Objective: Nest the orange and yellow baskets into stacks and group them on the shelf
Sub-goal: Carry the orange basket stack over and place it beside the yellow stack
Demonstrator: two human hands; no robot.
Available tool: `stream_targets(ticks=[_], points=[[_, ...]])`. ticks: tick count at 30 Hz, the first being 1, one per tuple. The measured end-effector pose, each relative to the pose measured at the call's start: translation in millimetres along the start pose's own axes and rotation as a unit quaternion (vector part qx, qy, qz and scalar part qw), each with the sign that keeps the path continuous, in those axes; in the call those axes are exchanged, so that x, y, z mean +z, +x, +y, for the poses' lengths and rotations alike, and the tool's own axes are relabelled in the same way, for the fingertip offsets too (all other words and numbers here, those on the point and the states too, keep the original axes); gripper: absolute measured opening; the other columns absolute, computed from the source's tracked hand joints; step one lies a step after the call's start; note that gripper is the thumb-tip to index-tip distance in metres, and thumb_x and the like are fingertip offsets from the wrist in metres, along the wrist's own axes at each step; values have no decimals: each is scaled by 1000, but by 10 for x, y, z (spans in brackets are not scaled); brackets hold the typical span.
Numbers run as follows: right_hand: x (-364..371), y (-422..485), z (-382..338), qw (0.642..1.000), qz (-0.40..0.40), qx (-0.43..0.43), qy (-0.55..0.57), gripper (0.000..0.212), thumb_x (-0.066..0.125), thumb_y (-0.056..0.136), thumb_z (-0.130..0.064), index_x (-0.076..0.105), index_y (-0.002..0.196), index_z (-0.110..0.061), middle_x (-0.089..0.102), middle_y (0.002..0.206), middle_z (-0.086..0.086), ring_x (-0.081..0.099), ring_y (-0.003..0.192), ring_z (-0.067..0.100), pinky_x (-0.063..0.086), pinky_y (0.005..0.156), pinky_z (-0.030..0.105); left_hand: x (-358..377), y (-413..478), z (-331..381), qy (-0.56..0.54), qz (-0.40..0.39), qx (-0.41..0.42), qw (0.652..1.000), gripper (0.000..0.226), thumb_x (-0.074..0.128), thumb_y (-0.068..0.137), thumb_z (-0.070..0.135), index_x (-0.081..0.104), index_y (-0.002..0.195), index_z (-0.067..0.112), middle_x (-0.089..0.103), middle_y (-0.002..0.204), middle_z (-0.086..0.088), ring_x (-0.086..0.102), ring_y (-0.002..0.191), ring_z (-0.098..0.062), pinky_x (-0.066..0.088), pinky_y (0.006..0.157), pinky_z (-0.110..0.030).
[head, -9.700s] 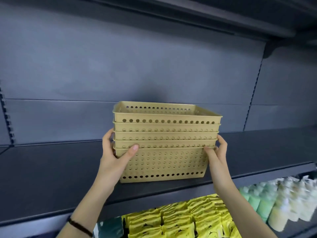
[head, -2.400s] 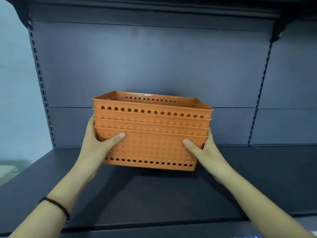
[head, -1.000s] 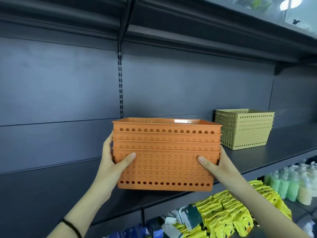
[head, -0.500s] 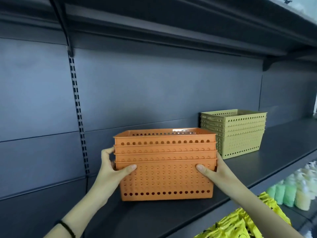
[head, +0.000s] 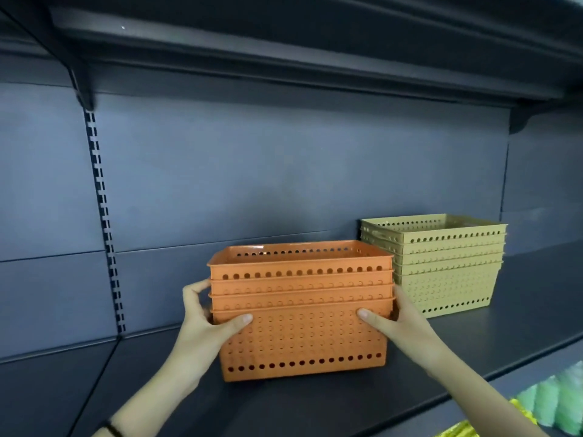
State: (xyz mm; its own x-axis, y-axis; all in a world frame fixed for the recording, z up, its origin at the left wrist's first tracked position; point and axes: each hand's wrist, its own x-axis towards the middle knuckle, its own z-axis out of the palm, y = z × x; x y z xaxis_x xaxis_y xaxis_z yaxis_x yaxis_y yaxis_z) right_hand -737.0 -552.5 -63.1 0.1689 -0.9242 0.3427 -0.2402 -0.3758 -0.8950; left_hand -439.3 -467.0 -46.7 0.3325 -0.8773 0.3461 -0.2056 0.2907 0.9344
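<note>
Orange stack [head: 299, 313]: four perforated baskets nested one inside another, upright, rims level. The base sits at the surface of the dark shelf [head: 315, 408]; whether its full weight rests there cannot be told.

Left hand [head: 205, 323]: gripping the stack's left end, thumb laid across the front wall just under the lowest rim, fingers curled round the side. Right hand [head: 400, 323]: gripping the right end in the same way, thumb on the front wall, fingers hidden behind the corner. A black band [head: 112, 428] circles the left wrist.

Yellow stack [head: 441, 272]: several nested baskets (count not certain), standing on the same shelf, to the right of the orange stack and further back, near it; no contact between the two is visible.

Surroundings: a slotted upright strip [head: 104, 222] runs down the grey back panel on the left. An upper shelf [head: 284, 42] overhangs. Below, at lower right, green bottles [head: 555, 402] and yellow packets [head: 457, 432].
</note>
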Motion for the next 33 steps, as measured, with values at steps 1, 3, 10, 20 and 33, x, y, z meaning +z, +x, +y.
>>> stream_targets(ticks=[1,3,10,20,33], points=[[-54,51,42,1000,4,-6,-8,62,78,70,-38,47,122,-28,65,113,-13,61,105,3,48,80,19,87,-5,-3,1,4,0,1000,70,79,73,3,34,119,30,67,103,1,62,94,-5,45,69,-19],[-162,140,147,1000,3,-10,-24,65,77,65,-45,47,121,-29,64,114,-13,60,108,6,49,86,23,251,-17,-34,1,13,-4,1000,71,78,73,2,33,118,30,67,104,0,62,96,-6,45,69,-19],[-362,302,399,983,131,-60,-114,93,87,64,-34,33,139,-28,37,133,0,41,123,18,42,103,45,651,-79,-52,10,53,4,999,72,77,74,2,30,122,26,64,104,2,59,96,-5,46,73,-21],[-550,685,590,978,185,-12,-90,148,94,47,-35,-11,151,-31,-23,157,20,-14,147,34,6,117,58,969,0,-109,18,75,16,997,64,65,85,0,21,121,28,55,110,9,55,96,3,44,69,-16],[-439,899,635,978,172,21,-118,131,88,64,-33,-10,151,-33,-33,152,23,-18,141,50,2,112,62,981,318,-286,79,96,3,992,68,67,86,9,20,131,30,54,129,-3,56,112,-12,49,92,-36]])
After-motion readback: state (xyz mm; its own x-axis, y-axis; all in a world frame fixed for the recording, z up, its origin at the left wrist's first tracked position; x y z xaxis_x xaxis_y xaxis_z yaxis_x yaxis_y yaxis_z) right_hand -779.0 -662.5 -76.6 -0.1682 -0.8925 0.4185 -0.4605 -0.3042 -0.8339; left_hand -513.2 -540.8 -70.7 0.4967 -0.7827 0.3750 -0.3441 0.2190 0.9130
